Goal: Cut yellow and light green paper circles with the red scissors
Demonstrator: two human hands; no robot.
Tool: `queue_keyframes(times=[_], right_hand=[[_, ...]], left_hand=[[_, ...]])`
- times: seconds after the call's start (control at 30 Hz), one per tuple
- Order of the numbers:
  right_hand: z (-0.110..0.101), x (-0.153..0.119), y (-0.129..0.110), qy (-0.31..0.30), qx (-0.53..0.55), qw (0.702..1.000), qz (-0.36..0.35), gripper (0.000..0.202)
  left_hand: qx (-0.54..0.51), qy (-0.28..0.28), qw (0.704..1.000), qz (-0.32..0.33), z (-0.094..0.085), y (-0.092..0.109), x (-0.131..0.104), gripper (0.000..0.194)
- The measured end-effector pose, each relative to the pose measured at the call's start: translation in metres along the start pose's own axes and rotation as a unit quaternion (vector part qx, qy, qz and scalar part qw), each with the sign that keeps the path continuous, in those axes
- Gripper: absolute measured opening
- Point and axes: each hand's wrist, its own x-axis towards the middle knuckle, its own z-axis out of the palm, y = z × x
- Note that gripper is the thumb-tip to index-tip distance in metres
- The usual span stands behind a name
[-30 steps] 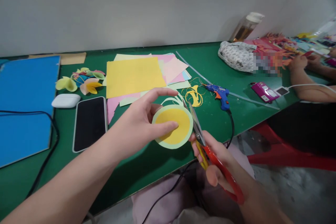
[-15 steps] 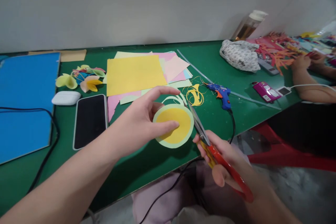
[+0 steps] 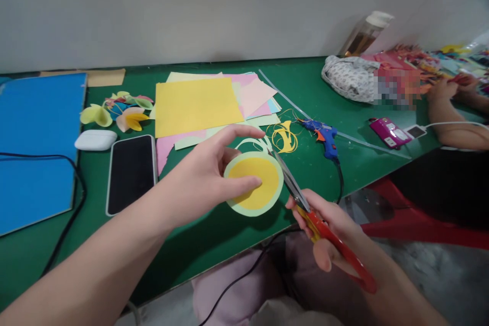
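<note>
Between thumb and fingers, my left hand [image 3: 214, 168] pinches a round paper piece, a yellow disc [image 3: 254, 193] lying on a slightly larger pale green paper circle [image 3: 255, 211] that shows as a rim. My right hand [image 3: 324, 229] grips a pair of scissors [image 3: 324, 234] with red and yellow handles. The metal blades point up and left, close by the right edge of the circle, and look almost closed. Curled yellow paper trimmings [image 3: 283, 137] and pale green offcut strips [image 3: 255, 143] lie on the table just beyond the disc.
Coloured paper sheets [image 3: 198, 107], a blue glue gun [image 3: 323, 135], a phone [image 3: 131, 175], a white earphone case [image 3: 95, 140], paper flowers [image 3: 118, 112] and a blue board [image 3: 38, 147] lie on the green table [image 3: 191, 254]. At right are a patterned cloth pouch [image 3: 349, 79], a bottle [image 3: 367, 33] and another person's hands [image 3: 443, 91].
My right hand and the scissors have shifted slightly right and down, away from the paper circle. My left hand keeps its hold on the paper.
</note>
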Motion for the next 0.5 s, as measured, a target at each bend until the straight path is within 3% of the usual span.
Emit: queue_keyframes(times=[0.27, 0.5], right_hand=[[-0.004, -0.002, -0.006, 0.008, 0.061, 0.994, 0.090, 0.037], [-0.011, 0.002, 0.001, 0.026, 0.022, 0.997, 0.069, 0.035]], left_hand=[[0.005, -0.002, 1.000, -0.002, 0.000, 0.000, 0.003, 0.053], [-0.003, -0.008, 1.000, -0.009, -0.001, -0.001, 0.001, 0.054]])
